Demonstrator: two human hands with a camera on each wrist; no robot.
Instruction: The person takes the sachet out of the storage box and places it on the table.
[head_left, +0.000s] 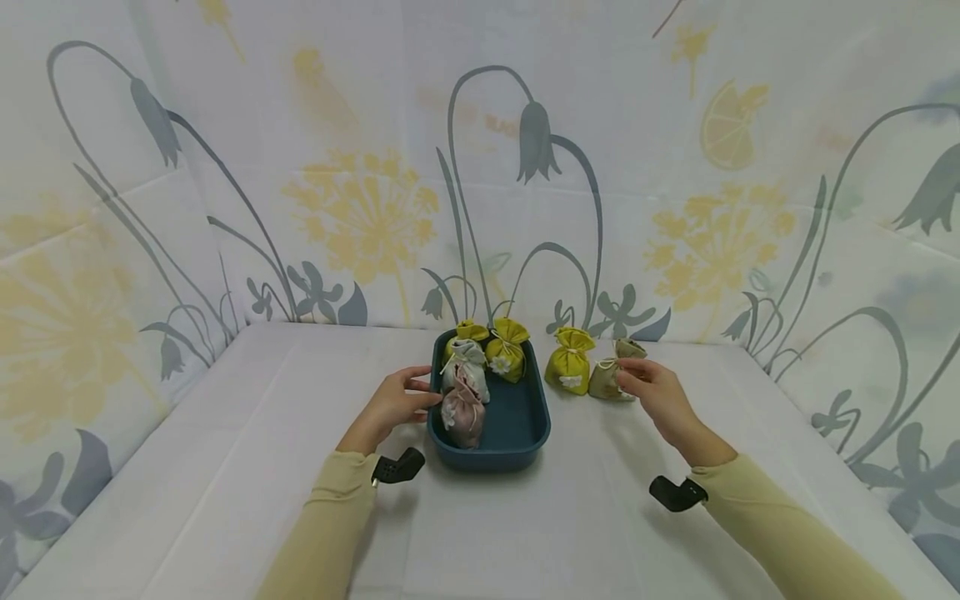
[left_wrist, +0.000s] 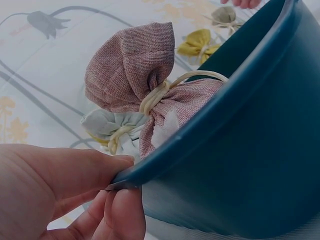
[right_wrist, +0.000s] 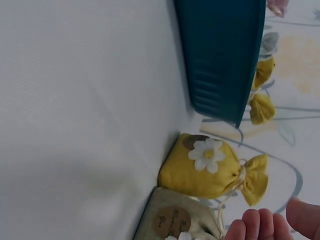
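In the left wrist view my left hand [left_wrist: 75, 192] pinches the rim of a blue plastic bin [left_wrist: 240, 165], thumb on top and fingers underneath. A mauve cloth pouch [head_left: 463, 414] stands inside at the near left. Behind it are a pale grey-white pouch [head_left: 467, 367] and a yellow pouch [head_left: 471, 331], with another yellow pouch [head_left: 507, 357] at the back right. On the table right of the bin, my right hand [head_left: 663, 404] is at the upper right side of an olive-beige pouch [head_left: 606, 381], fingertips close to its tied neck. Its thumb is spread from the fingers in the right wrist view.
A yellow pouch with a white flower [head_left: 568, 367] stands on the table between the bin and the beige pouch. A white cloth [head_left: 225, 467] covers the table. Flower-printed fabric [head_left: 375, 167] hangs behind and at both sides.
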